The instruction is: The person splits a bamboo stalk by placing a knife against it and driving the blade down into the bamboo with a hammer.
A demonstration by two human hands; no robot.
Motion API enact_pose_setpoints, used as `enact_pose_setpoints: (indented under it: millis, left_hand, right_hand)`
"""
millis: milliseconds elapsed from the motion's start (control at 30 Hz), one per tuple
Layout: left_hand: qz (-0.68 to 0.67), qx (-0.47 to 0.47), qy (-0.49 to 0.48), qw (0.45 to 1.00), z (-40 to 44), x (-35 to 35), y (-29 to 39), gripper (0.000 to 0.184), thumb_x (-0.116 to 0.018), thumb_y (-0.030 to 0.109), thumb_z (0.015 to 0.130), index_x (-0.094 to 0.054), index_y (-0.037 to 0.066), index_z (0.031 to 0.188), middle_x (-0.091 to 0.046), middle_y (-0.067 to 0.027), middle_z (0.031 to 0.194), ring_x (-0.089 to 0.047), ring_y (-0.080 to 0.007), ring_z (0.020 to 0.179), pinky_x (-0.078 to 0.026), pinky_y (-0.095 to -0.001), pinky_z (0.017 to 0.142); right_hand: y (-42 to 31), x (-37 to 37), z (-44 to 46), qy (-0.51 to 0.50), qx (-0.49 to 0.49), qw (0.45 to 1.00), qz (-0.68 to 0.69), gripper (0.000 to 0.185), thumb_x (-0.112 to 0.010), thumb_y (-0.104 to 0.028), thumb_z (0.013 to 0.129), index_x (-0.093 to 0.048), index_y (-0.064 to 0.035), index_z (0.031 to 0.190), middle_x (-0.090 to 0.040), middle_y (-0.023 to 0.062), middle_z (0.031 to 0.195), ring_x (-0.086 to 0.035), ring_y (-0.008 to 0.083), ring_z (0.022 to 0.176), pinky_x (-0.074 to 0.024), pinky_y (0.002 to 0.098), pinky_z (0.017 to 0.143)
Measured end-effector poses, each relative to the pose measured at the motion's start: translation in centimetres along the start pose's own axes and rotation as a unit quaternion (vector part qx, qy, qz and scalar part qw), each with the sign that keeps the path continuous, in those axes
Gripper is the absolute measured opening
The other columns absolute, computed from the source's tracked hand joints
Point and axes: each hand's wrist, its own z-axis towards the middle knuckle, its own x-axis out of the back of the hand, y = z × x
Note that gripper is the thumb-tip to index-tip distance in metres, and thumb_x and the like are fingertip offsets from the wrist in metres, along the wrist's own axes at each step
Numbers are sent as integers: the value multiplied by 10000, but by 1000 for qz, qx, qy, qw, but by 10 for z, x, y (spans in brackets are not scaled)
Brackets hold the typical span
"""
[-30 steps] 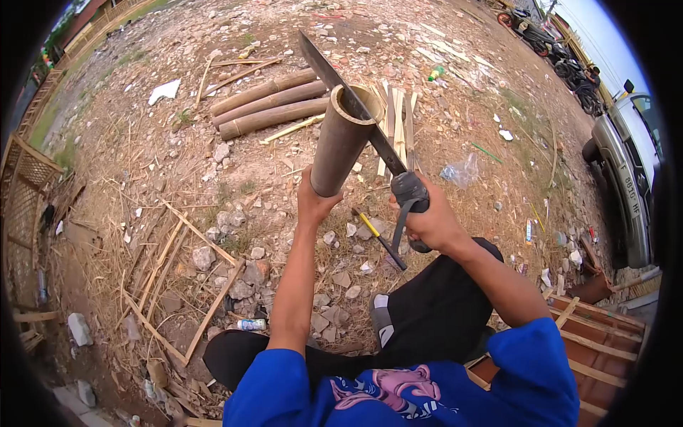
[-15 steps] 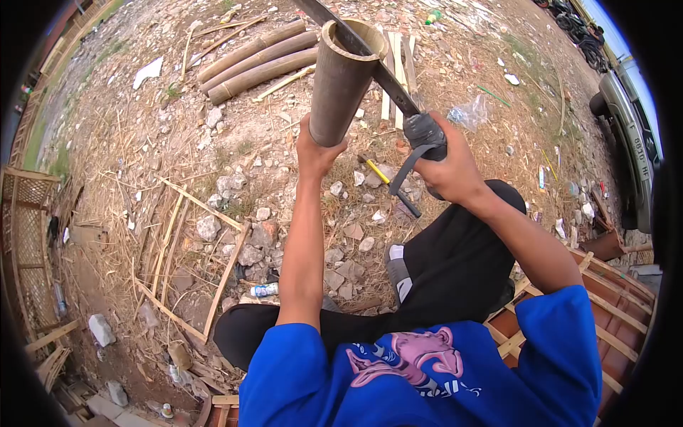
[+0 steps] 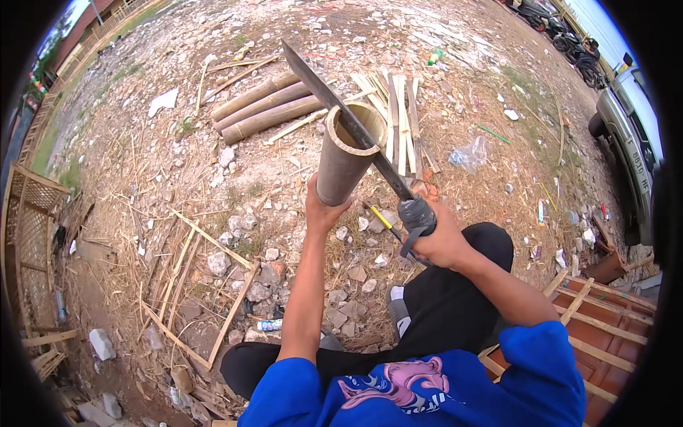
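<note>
Bamboo tube (image 3: 345,171) upright, slightly tilted, up in front of the person, open mouth on top; left hand (image 3: 326,208) gripping it round the bottom end. Right hand (image 3: 440,240) closed on the wrapped handle of a machete (image 3: 311,77), loose strap hanging off the wrap. Blade lies across the tube mouth and over the rim on both sides, tip jutting past the far side into open air, handle end well clear of the tube on the right. Exact blade-to-rim contact hard to tell. Open air left of the tube; on the right, room narrows near the right knee (image 3: 487,249), just beside the right forearm. Yellow-handled tool (image 3: 385,219) on the ground between the hands in view, partly behind the right hand. Beyond: bamboo poles (image 3: 274,112) and split strips (image 3: 403,132) on the ground, plastic bag (image 3: 469,154) to the right; rubble (image 3: 262,285) nearer the left forearm. Versus half a second ago: tube and both hands sit lower in view, blade tip back inside the frame after being cut off at the top, more of the strips showing, tool more covered. Both grips unchanged; view itself shifted too.
</note>
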Motion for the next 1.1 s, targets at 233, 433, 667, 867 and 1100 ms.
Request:
enact_pose_setpoints:
  millis: [233,433,667,867,1100]
  left_hand:
    - [-31,-211,199,957,55,119,73,482,-552,422,996,-533,18,1259,-590,-143,1219,-552,-284,1210,-406,-456,1085]
    - [242,-457,-36,855,126,116,342,344,-610,234,960,-583,76,1265,-616,-151,1293,-541,-291,1270,-395,-461,1095]
    - [507,-349,-141,776,177,75,294,275,-597,372,954,-743,148,1021,-664,-59,1274,-539,-245,1298,-331,-459,1170]
    - [439,-496,-152,734,139,67,318,240,-679,207,884,-655,112,1103,-624,-76,1317,-499,-300,1341,-296,-534,1188]
    - [-18,-127,75,989,-41,115,203,314,-579,179,935,-516,27,1203,-562,-174,1188,-554,-259,1131,-417,-407,1012]
  right_hand:
    - [11,4,-6,-17,97,994,-47,354,-769,-109,735,-594,-12,1028,-619,36,865,-561,115,794,-472,307,739]
    - [8,-1,0,-60,86,993,-50,403,-768,-152,729,-612,-55,1087,-656,87,917,-629,192,816,-495,341,769]
    - [3,-2,6,-74,90,991,-58,467,-756,-189,750,-574,-61,1161,-659,132,981,-660,262,927,-499,369,831]
    - [-8,7,21,-59,103,992,-35,523,-762,-195,753,-554,-46,1209,-661,142,1032,-658,252,964,-496,359,859]
    - [-7,-23,-5,-82,14,987,138,624,-778,-180,847,-411,26,1308,-617,88,1076,-592,140,1014,-475,300,907]
